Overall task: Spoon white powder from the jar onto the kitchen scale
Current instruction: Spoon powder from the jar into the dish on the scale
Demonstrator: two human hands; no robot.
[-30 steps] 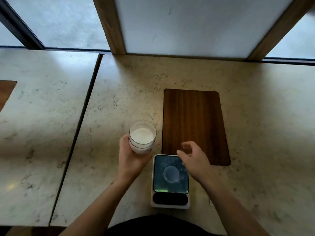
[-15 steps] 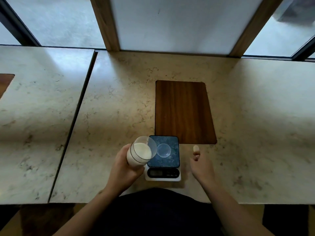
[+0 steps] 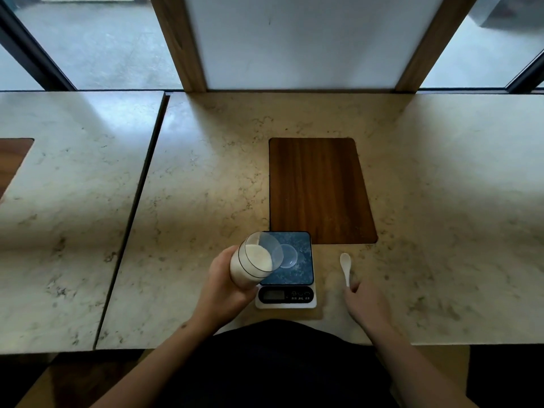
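My left hand [image 3: 219, 285] grips a clear glass jar [image 3: 253, 262] about half full of white powder, tilted with its mouth leaning over the kitchen scale [image 3: 306, 303]. The scale has a dark blue platform and a blank display at its near end. A small clear round dish [image 3: 290, 256] sits on the platform, partly behind the jar's rim. A white spoon [image 3: 345, 265] lies to the right of the scale, bowl pointing away from me. My right hand [image 3: 365, 307] has its fingertips closed on the near end of the spoon's handle.
A dark wooden board [image 3: 319, 189] is set in the marble counter [image 3: 206, 187] just beyond the scale. A seam [image 3: 138, 210] splits the counter from a second slab on the left. Windows and wooden posts stand along the far edge.
My right hand left the scale, went to its right side and took the spoon by its handle end. My left hand tipped the jar toward the scale. The camera pulled back.
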